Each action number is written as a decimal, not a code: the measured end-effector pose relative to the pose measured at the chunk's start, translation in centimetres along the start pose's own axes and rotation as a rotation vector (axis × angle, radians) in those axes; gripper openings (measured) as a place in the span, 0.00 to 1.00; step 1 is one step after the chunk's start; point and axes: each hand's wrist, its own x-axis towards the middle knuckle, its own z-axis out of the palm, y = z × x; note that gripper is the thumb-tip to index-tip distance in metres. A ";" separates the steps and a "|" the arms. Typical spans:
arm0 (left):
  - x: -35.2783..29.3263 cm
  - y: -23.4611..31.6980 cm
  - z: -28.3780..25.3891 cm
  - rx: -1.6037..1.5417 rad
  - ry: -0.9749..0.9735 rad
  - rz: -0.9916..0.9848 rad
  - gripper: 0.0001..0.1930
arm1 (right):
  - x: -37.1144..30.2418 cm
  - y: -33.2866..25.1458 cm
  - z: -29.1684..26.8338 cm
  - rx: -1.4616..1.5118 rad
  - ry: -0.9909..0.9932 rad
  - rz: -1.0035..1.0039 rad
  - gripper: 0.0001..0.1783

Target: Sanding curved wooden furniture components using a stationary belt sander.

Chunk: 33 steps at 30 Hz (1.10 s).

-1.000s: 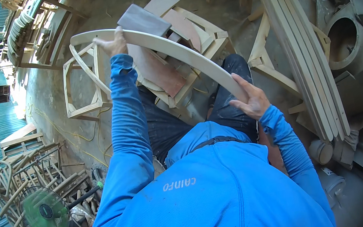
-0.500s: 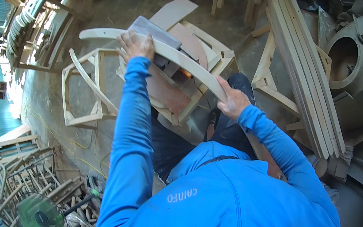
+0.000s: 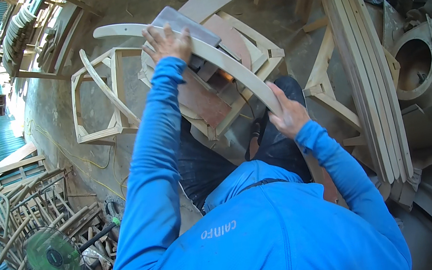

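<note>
A long, pale, curved wooden piece (image 3: 234,70) lies across a grey metal plate (image 3: 175,21) on a low wood-framed machine (image 3: 205,108). My left hand (image 3: 167,43) is over the piece's upper part, palm down, fingers spread across it and bent over it, holding it against the plate's edge. Around the lower right end, my right hand (image 3: 288,113) is closed in a grip near my knee. An orange glow (image 3: 225,75) shows inside the machine below the piece. The left palm hides part of the wood.
An open wooden frame (image 3: 102,96) stands left of the machine. Long boards (image 3: 365,83) lean at the right, beside a round metal housing (image 3: 417,69). A green fan (image 3: 55,259) and piled chair parts (image 3: 22,216) are at lower left. A yellow cord (image 3: 82,162) crosses the floor.
The curved piece's right end and my right hand have shifted slightly right and up relative to the machine. Both hands keep their hold, and the whole view has moved a little.
</note>
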 end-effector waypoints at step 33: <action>-11.4 6.4 1.5 -0.061 -0.025 0.102 0.39 | -11.0 3.8 -1.2 -0.004 0.073 0.075 0.43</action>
